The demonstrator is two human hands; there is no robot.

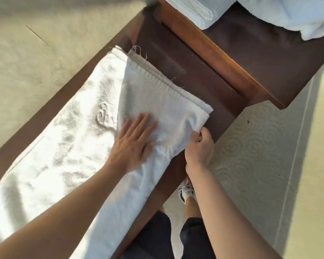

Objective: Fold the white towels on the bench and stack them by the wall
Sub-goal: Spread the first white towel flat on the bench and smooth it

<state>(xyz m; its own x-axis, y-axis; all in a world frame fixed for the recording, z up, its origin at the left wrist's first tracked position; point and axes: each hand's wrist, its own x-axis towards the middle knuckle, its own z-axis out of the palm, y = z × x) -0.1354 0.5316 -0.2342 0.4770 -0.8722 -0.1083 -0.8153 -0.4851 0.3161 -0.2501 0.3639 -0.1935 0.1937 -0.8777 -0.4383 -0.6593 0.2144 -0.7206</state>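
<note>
Long white terry towel [67,146] lies along dark wooden bench [200,75]; left hand [133,144] flat on it, right hand [199,146] pinching its near edge. Folded white towels [193,10] and a rumpled white towel [295,14] beyond, on the raised ledge.

1. The long white cotton-like towel [67,146] is seen to be of matt, woven terry cloth, with a ribbed hem, frayed threads at one corner and a raised embroidered emblem.
2. The dark brown wooden bench [195,75] is finished smooth, with a low sheen.
3. The folded white towels [198,10] at the top are shown as soft, matt, fluffy cloth.
4. The pale cream floor [251,150] is embossed with spiral patterns and looks matt.
5. The beige plastered wall [36,53] appears rough and matt.
</note>
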